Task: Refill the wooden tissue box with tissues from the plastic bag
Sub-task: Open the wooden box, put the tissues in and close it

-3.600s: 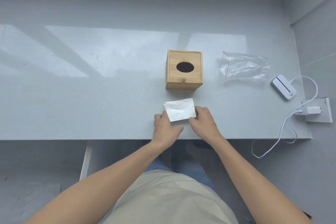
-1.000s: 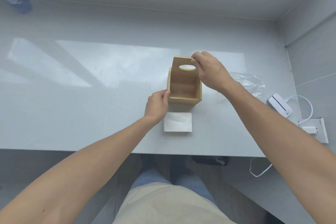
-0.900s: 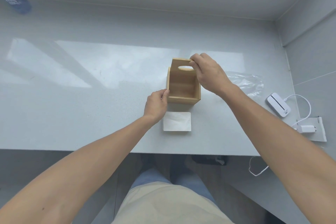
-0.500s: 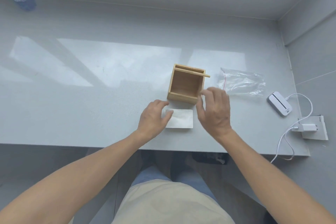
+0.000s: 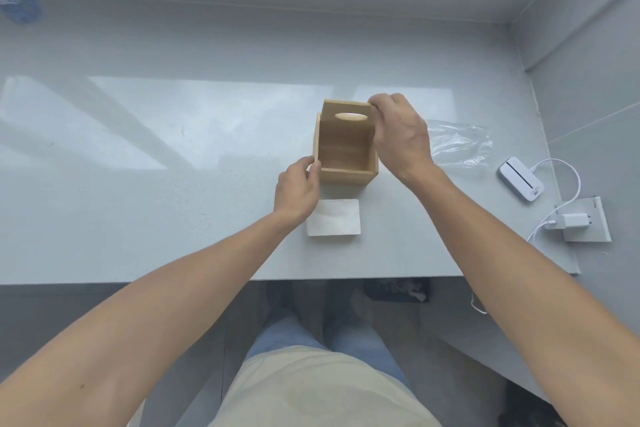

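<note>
The wooden box [image 5: 346, 156] sits in the middle of the table [image 5: 138, 201], open and empty inside. Its lid [image 5: 347, 114] is held up at the back by the right hand [image 5: 401, 135], pinched at the top corner. The near left corner of the box is gripped by the left hand [image 5: 298, 191]. The tissues [image 5: 335, 218] lie flat just in front of the box, not yet put in. The empty bag [image 5: 457, 142] lies to the right. If the lid is let go, it could be dropped shut or slip out. If the box is pushed, the tissues could be knocked off the edge.
</note>
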